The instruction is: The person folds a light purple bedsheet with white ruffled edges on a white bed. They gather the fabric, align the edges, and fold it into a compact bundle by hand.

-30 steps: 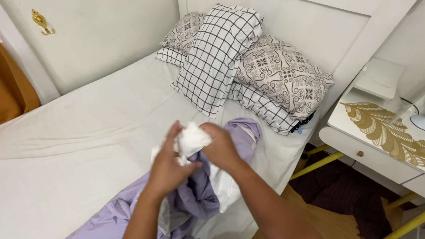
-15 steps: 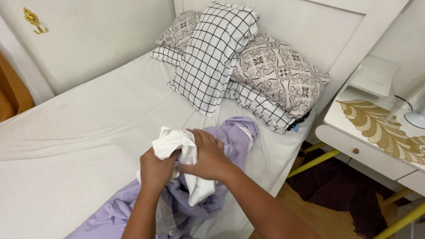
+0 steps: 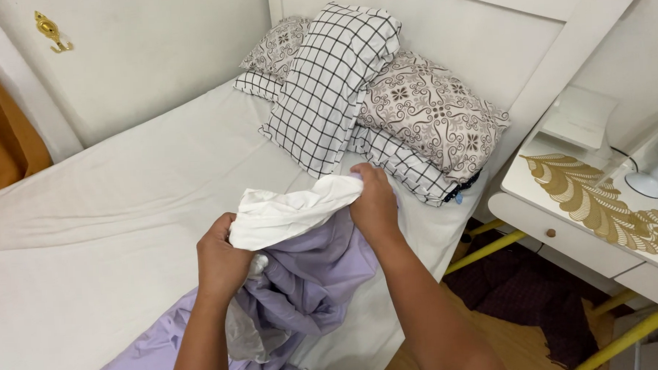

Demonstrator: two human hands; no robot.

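**White cloth stretched between two hands over the bed**

At the lower centre of the frame, the left hand (image 3: 222, 258) and the right hand (image 3: 373, 205) each have their fingers clenched on one end of a white cloth (image 3: 290, 212), which spans the gap between them. Below it a rumpled lilac sheet (image 3: 303, 288) lies on the white bed (image 3: 90, 237). At upper centre, a checked pillow (image 3: 333, 83) leans on patterned pillows (image 3: 436, 115) against the headboard. At right stands a white nightstand (image 3: 585, 220).
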